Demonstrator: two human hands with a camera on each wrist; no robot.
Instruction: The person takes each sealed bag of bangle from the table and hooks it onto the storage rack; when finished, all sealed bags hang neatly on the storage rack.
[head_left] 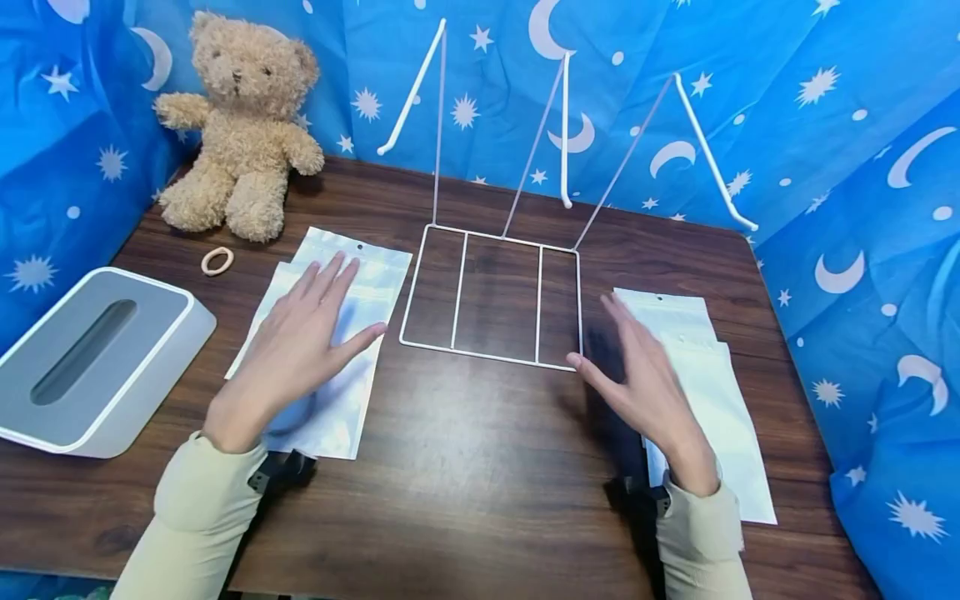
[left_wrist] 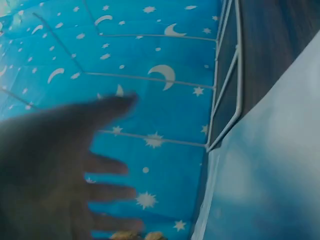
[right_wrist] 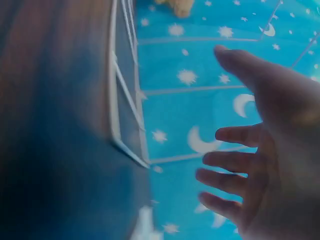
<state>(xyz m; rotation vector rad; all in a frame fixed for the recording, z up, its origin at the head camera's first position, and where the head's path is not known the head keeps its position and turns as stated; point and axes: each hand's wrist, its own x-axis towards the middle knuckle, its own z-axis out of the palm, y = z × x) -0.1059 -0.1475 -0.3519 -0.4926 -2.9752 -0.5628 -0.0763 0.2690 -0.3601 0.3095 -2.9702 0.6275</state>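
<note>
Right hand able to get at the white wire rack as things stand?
Likely yes: the right hand is empty, fingers extended, beside the white wire rack, and nothing visible stands between them.

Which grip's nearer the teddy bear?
Left. Left grip is in front of the teddy bear, over silvery pouches; right grip is farther, across the wire rack.

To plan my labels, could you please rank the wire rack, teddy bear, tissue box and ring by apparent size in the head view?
Wire rack
Teddy bear and tissue box: too alike to rank
Ring
</note>
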